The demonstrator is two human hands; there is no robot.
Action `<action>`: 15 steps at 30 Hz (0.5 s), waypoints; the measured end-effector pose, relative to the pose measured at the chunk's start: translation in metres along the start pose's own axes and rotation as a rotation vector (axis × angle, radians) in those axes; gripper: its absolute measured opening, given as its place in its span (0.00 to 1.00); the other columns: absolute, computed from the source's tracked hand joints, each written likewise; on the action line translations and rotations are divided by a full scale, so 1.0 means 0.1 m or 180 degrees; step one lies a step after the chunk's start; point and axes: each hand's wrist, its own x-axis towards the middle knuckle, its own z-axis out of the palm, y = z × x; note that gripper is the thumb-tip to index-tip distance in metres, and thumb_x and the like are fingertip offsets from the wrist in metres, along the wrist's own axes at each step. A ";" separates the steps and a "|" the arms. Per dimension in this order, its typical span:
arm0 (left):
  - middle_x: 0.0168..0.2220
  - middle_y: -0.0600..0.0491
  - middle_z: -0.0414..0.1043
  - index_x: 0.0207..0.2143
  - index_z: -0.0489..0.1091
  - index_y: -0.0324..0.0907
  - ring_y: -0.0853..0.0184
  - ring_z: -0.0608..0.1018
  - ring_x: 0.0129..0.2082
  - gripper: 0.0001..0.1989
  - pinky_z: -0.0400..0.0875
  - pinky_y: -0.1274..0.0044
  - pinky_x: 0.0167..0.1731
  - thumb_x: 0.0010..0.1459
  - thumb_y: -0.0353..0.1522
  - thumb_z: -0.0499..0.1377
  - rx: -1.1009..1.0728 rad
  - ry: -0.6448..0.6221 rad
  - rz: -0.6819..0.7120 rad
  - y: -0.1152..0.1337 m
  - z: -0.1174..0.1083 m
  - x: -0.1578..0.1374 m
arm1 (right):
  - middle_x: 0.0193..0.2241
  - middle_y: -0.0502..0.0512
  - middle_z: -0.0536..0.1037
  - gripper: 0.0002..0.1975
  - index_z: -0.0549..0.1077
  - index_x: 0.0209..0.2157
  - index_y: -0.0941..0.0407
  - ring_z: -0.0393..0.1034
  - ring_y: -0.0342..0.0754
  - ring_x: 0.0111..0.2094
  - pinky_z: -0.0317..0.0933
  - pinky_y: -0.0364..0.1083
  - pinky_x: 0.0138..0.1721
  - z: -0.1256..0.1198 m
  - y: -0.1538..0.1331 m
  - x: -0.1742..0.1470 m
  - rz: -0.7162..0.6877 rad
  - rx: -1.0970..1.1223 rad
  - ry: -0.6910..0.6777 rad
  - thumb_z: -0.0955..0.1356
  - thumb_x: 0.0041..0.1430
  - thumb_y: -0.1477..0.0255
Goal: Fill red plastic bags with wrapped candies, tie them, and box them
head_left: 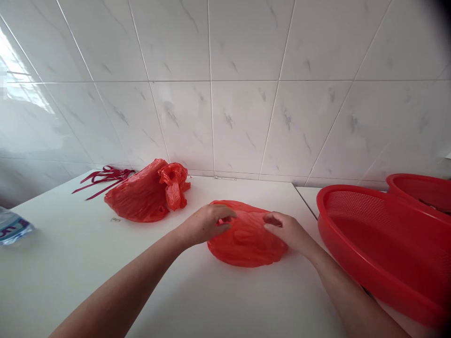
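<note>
A red plastic bag (248, 251) lies flattened and rounded on the white table, in front of me. Over its left part is my left hand (213, 223), fingers curved and a gap showing between them and the thumb. My right hand (283, 227) is at the bag's right side, also curved, its thumb apart from the fingers. Both hands face each other across the bag with nothing visible gripped; whether the fingertips touch the plastic is hard to tell.
A second red plastic bag (137, 197), bunched at its top, sits at the back left beside dark red ribbons (109, 174). A large red mesh basket (352, 256) stands on the right, another red basket (416, 180) behind it. Clear plastic packaging (12, 226) is far left. Tiled wall (243, 126) behind.
</note>
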 end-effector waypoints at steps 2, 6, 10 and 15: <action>0.51 0.50 0.70 0.45 0.71 0.47 0.60 0.70 0.50 0.14 0.65 0.69 0.49 0.59 0.29 0.51 0.0546 0.0377 0.0099 -0.04 0.00 0.01 | 0.40 0.54 0.76 0.12 0.73 0.39 0.54 0.70 0.50 0.43 0.63 0.49 0.44 -0.02 -0.01 0.02 0.0003 -0.0128 0.0364 0.65 0.55 0.63; 0.65 0.49 0.49 0.50 0.68 0.50 0.50 0.61 0.59 0.22 0.66 0.63 0.50 0.50 0.31 0.60 0.0773 0.0421 -0.0588 -0.19 0.12 0.02 | 0.37 0.53 0.76 0.09 0.73 0.38 0.52 0.70 0.49 0.38 0.64 0.48 0.37 0.03 -0.08 0.00 -0.0269 -0.0896 0.0632 0.64 0.57 0.67; 0.64 0.53 0.50 0.59 0.56 0.54 0.63 0.74 0.47 0.33 0.73 0.77 0.38 0.50 0.26 0.55 -0.0087 0.0340 -0.1056 -0.22 0.30 0.02 | 0.43 0.55 0.74 0.14 0.73 0.44 0.52 0.68 0.50 0.43 0.64 0.49 0.41 0.25 -0.28 -0.09 -0.0983 -0.1686 0.0571 0.61 0.59 0.72; 0.64 0.53 0.52 0.62 0.52 0.53 0.62 0.70 0.54 0.40 0.71 0.78 0.44 0.47 0.20 0.51 -0.0426 0.0486 -0.1032 -0.14 0.37 0.03 | 0.54 0.52 0.68 0.20 0.74 0.47 0.44 0.61 0.58 0.55 0.61 0.56 0.50 0.44 -0.35 -0.11 -0.1017 -0.1748 -0.0372 0.69 0.49 0.70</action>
